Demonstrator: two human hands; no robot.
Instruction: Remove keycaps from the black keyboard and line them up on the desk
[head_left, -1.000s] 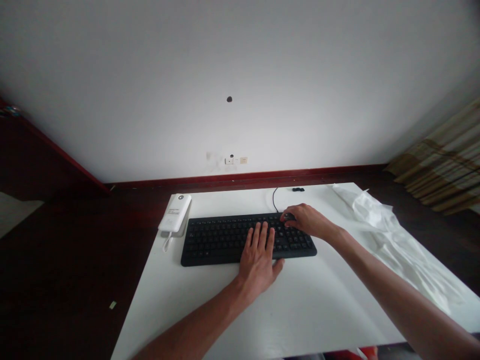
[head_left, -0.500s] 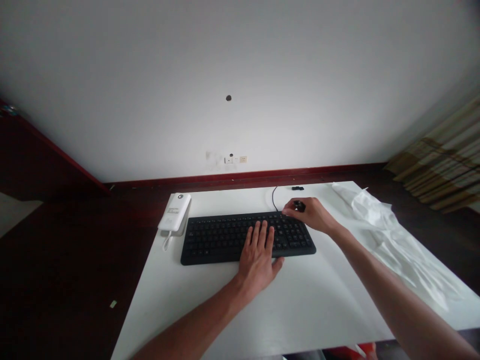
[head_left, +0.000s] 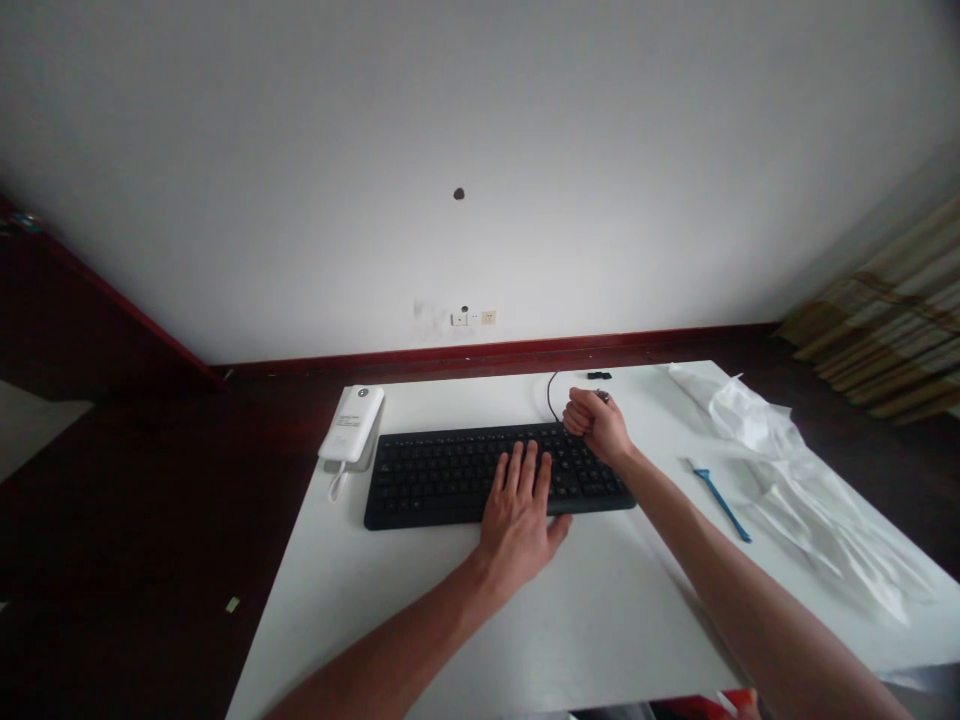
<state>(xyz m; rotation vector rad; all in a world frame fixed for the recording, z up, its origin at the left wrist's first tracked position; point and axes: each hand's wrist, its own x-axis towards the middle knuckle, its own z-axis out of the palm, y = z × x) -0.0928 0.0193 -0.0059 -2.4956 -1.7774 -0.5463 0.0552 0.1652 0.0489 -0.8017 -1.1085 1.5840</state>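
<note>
A black keyboard (head_left: 435,480) lies across the middle of the white table. My left hand (head_left: 521,505) rests flat on it, fingers stretched over the keys and thumb at the front edge. Over the keyboard's far right part is my right hand (head_left: 596,425), curled closed. A small dark, shiny bit (head_left: 602,397) shows at the top of that fist; its kind is unclear. Behind the keyboard a thin black cable (head_left: 551,395) curves toward the far table edge. To the right of my right forearm lies a slim blue tool (head_left: 721,505) with a pale, brush-like tip.
A white power bank (head_left: 354,425) with a short white cable loop (head_left: 337,482) sits at the left on a pale block. A small black object (head_left: 599,376) lies near the far edge. Crumpled white plastic wrapping (head_left: 810,510) covers the right side of the table (head_left: 570,620).
My right hand has turned and curled into a fist, its forearm swinging left. The blue tool, earlier hidden behind that forearm, now shows. My left hand stays in place.
</note>
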